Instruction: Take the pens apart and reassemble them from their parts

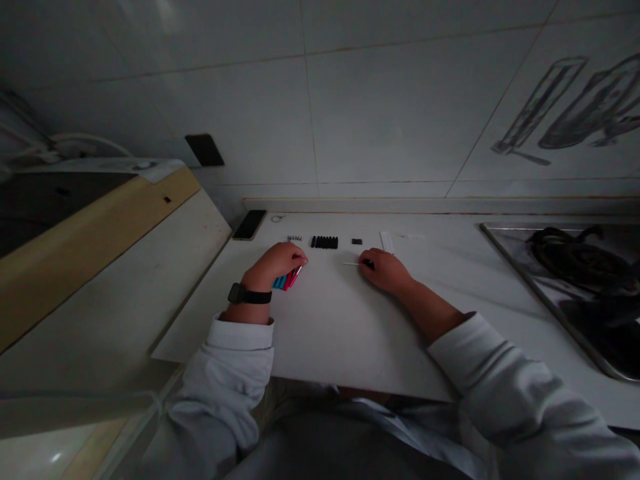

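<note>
My left hand (278, 261), with a dark watch on its wrist, bends over several blue and red tubes (280, 283) lying side by side on the white counter. Its thumb and fingertips are pinched together just above the red ones; whatever they hold is too small to make out. My right hand (384, 268) is closed around a thin white rod (351, 264) that points left, with a black part showing at the fingers. Between and beyond the hands lie a row of short black pieces (325, 243), small springs (295, 238) and a little dark piece (357, 241).
White strips (387, 241) and faint clear pieces (413, 237) lie beyond my right hand. A phone (250, 225) and a metal ring (277, 218) are at the back left. A gas stove (530, 267) borders the right side; a white, wood-edged panel (150, 247) rises at left.
</note>
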{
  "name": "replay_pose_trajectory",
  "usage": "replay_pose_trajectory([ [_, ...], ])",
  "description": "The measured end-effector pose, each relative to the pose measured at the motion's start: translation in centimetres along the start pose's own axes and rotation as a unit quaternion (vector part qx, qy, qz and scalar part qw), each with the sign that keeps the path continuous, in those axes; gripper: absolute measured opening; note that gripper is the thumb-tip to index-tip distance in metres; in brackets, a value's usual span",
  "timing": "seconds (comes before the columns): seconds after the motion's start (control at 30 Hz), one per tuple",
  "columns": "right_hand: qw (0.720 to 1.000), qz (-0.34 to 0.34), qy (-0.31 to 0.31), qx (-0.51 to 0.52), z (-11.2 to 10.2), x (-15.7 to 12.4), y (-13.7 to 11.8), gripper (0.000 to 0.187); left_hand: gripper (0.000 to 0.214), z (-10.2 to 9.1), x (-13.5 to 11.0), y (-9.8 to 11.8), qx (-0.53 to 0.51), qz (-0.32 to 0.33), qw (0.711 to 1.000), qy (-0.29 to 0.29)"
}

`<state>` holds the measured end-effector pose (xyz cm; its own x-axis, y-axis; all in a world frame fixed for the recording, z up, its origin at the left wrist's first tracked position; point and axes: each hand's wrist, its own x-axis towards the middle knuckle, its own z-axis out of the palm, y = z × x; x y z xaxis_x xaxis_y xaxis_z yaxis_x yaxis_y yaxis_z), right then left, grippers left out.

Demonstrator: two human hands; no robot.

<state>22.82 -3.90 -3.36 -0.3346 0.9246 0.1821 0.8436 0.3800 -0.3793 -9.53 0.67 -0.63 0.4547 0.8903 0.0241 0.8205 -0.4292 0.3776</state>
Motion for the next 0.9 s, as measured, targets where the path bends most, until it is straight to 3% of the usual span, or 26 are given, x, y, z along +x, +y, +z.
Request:
replay_pose_trajectory([
  [0.3, 1.000, -0.004, -0.006, -0.007, 0.2, 0.1, 0.3, 0.017, 0.009, 0.8, 0.3, -1.5, -0.015, -0.019, 1.000, -0.008],
  [0.6, 0.998, -0.025, 0.023, 0.049, 0.2, 0.0, 0.2, 0.017, 0.005, 0.4, -0.1, -1.2, -0.022, -0.049, 0.998, -0.031],
  [0.73, 0.989, -0.029, 0.061, 0.130, 0.3, 0.1, -0.4, 0.017, 0.012, -0.4, -0.2, 0.6, -0.019, -0.033, 0.999, 0.021],
  [0.83, 0.978, 0.018, 0.063, 0.196, 0.6, 0.3, -0.7, 0.017, 0.020, -0.2, 0.0, 3.1, -0.046, 0.032, 0.994, 0.092],
  [0.9, 0.966, 0.054, 0.056, 0.247, 0.8, 0.5, -0.9, 0.018, 0.020, 0.5, 0.2, 5.0, -0.077, 0.060, 0.989, 0.110],
])
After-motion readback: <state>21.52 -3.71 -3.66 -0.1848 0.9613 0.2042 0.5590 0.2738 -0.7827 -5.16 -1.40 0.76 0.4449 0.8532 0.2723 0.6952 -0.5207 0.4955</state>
